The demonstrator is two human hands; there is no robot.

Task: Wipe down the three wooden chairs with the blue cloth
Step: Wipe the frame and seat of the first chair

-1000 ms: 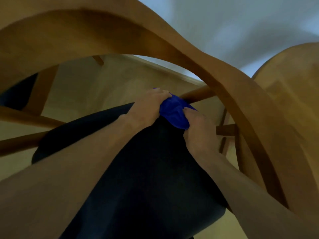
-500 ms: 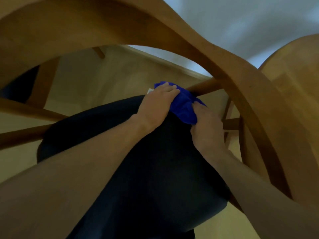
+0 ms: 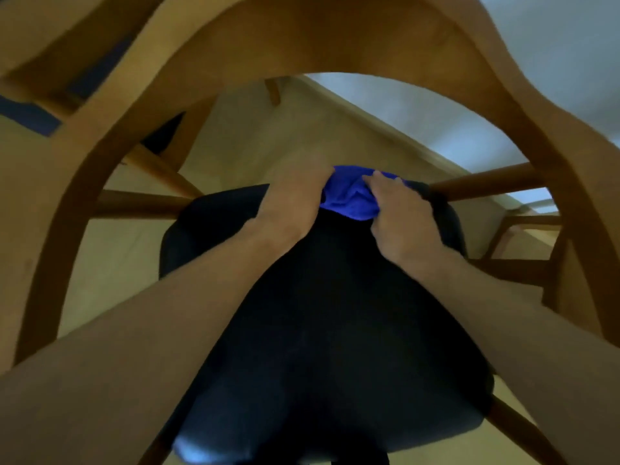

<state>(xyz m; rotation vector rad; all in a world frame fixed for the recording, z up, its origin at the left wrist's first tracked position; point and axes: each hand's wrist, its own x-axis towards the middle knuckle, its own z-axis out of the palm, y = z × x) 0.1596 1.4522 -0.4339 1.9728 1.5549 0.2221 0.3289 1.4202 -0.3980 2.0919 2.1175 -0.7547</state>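
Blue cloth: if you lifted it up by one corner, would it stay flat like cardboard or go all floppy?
Probably floppy: the blue cloth is bunched into soft folds between the left hand and the right hand. It likely weighs little, since it crumples this easily. It shouldn't roll or slide far on the dark seat.

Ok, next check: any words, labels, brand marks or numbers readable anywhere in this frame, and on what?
None. No readable text appears on the blue cloth, the dark seat cushion or the wooden chair frame. The left hand and right hand hold the cloth, hiding part of it, and motion blur softens the whole frame.
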